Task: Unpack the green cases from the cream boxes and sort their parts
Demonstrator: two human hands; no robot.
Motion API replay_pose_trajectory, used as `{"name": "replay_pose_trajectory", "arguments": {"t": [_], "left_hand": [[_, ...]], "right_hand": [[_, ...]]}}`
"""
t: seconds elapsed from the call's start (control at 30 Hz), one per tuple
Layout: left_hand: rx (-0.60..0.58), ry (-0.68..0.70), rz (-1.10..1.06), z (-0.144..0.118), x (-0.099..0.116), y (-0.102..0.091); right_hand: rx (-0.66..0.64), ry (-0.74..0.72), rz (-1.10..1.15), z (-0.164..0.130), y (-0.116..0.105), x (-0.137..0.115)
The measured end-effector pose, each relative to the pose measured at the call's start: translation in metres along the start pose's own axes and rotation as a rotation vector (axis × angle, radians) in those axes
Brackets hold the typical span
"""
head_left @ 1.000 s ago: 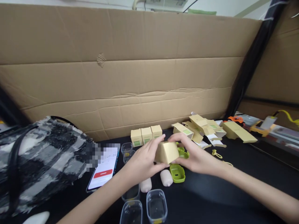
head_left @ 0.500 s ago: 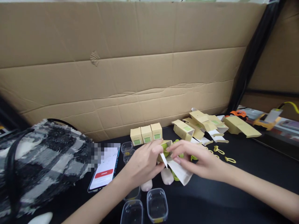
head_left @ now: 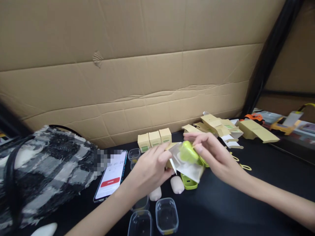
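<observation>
My left hand is closed around a small beige cardboard box, whose white inner flap hangs open toward the right. At the box's mouth, my right hand grips a lime-green plastic case, blurred by motion. Below the flap, another green plastic shell lies on the black table. Two off-white rounded pieces rest beside it, nearer my left forearm. Clear plastic tubs stand in front of them.
Three closed beige boxes stand in a row against the cardboard wall. Opened boxes are heaped at back right, near yellow-green loops. A phone and a checked fabric bag lie on the left.
The green case has come out of the box as my right hand moved right and slightly up. My left hand has kept its hold on the box.
</observation>
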State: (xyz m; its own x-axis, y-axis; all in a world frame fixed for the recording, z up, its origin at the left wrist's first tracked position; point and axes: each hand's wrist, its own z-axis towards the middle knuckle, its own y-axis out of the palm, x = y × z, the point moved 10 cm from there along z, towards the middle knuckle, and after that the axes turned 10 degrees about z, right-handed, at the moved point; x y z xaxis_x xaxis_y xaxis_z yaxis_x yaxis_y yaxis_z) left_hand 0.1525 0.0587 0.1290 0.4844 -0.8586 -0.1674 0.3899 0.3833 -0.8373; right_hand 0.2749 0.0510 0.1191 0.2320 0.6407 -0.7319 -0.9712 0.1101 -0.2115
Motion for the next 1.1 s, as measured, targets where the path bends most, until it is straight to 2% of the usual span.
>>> {"name": "replay_pose_trajectory", "arguments": {"t": [0.07,0.13,0.23,0.33,0.43,0.57,0.67,0.77,0.83,0.9,0.97,1.0,1.03,1.1], "left_hand": [[0.003,-0.018,-0.013,-0.001,-0.009,0.001],[0.015,-0.018,-0.041,-0.003,-0.016,0.001],[0.053,-0.124,-0.119,-0.007,-0.038,0.001],[0.108,-0.357,-0.322,-0.014,-0.074,0.002],[0.157,-0.488,-0.551,-0.017,-0.1,0.005],[0.165,-0.567,-0.765,-0.019,-0.116,0.019],[0.154,-0.596,-0.86,-0.018,-0.113,0.028],[0.15,-0.637,-0.982,-0.015,-0.098,0.032],[0.11,-0.713,-1.166,-0.015,-0.084,0.039],[0.037,-0.793,-1.406,-0.016,-0.065,0.05],[-0.025,-0.826,-1.609,-0.016,-0.046,0.058],[-0.055,-0.831,-1.69,-0.016,-0.039,0.061],[-0.089,-0.837,-1.759,-0.017,-0.032,0.065],[-0.148,-0.868,-1.848,-0.02,-0.022,0.074]], "right_hand": [[0.077,0.245,0.275,-0.001,-0.005,0.022],[0.149,0.427,0.499,-0.004,-0.005,0.038],[0.222,0.546,0.742,-0.005,-0.007,0.051],[0.381,0.588,0.866,-0.008,-0.022,0.064],[0.531,0.595,0.869,-0.014,-0.038,0.073],[0.472,0.554,0.804,-0.01,-0.037,0.066],[0.401,0.488,0.741,-0.006,-0.034,0.056],[0.275,0.376,0.622,-0.002,-0.027,0.043],[0.165,0.244,0.462,-0.001,-0.022,0.029],[0.045,-0.031,0.092,-0.002,-0.016,0.001],[-0.114,-0.405,-0.427,-0.015,0.009,-0.031],[-0.186,-0.56,-0.655,-0.025,0.024,-0.037],[-0.234,-0.665,-0.805,-0.032,0.034,-0.039],[-0.267,-0.76,-0.946,-0.04,0.044,-0.036]]}}
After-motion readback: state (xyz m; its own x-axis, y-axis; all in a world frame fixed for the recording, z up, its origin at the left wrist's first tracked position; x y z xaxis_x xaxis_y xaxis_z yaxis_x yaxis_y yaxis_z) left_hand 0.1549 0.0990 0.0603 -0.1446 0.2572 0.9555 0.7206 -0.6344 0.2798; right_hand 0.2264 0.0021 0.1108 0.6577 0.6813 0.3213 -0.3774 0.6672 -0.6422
